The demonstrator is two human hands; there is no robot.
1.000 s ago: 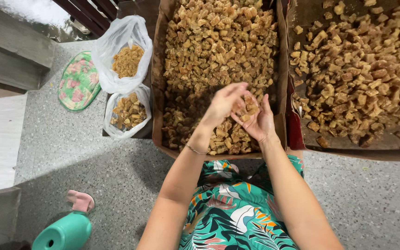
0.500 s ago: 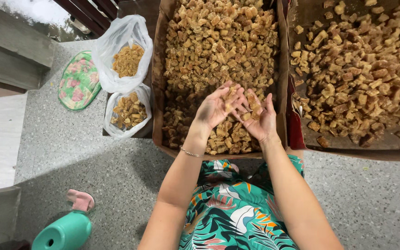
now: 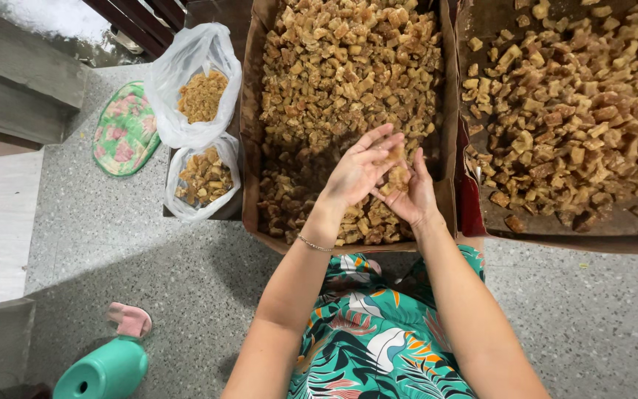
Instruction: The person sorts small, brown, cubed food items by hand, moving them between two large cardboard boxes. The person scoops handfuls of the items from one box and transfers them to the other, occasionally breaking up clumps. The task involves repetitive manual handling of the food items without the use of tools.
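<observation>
Over the near end of a cardboard tray point(image 3: 251, 125) heaped with small golden-brown fried chunks, my two hands meet. My right hand point(image 3: 410, 196) is cupped palm up and holds a few of the chunks point(image 3: 396, 178). My left hand point(image 3: 358, 170) lies against it with fingers stretched out flat, touching those chunks from the left. A thin bracelet circles my left wrist. My forearms rise from my lap, which is covered by a green leaf-print garment point(image 3: 378, 340).
A second cardboard tray point(image 3: 555, 229) of darker chunks sits at right. Two clear plastic bags, the far bag point(image 3: 197, 89) and the near bag point(image 3: 201, 177), hold more pieces at left. A floral pad point(image 3: 123, 129), a teal container point(image 3: 105, 369) and a pink object point(image 3: 131, 319) lie on the speckled floor.
My left hand has opened from a curled pose over my right palm to flat, spread fingers. Both hands have stayed over the tray's near end.
</observation>
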